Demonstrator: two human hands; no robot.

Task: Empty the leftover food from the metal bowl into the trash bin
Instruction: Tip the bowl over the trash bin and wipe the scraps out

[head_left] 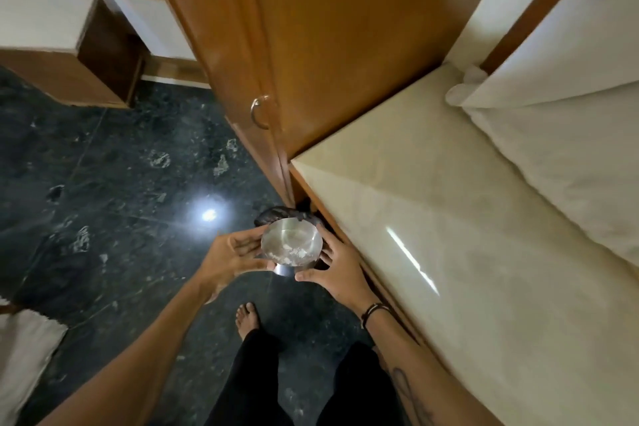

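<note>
Bowl: the metal bowl point(292, 243) is up in the air, in front of the person, held between two hands. It tips so we look right into it.
Food: white bits of food point(294, 253) stick to the low side of the bowl, on the inside.
Left hand: the left hand point(232, 254) touches the bowl's left side. The fingers are spread and the thumb reaches under the bowl. It holds the bowl.
Right hand: the right hand point(337, 266) cups the bowl's right side, thumb near the bottom edge, fingers around the far rim. It holds the bowl too.
Wrist: a dark band point(371, 312) goes around the right wrist.
Bin: a dark bin point(276, 213) with a black bag sits on the floor just past the bowl, in the corner by the door and the bed. The bowl hides most of it.
Floor: the floor point(114, 190) is dark and shiny, with a bright spot of light.
Door: a brown wood door point(311, 45) with a round handle stands behind the bin.
Bed: a cream bed point(449, 218) is on the right, close to the right arm.
Foot: one bare foot point(247, 318) stands on the floor, below the bowl.
</note>
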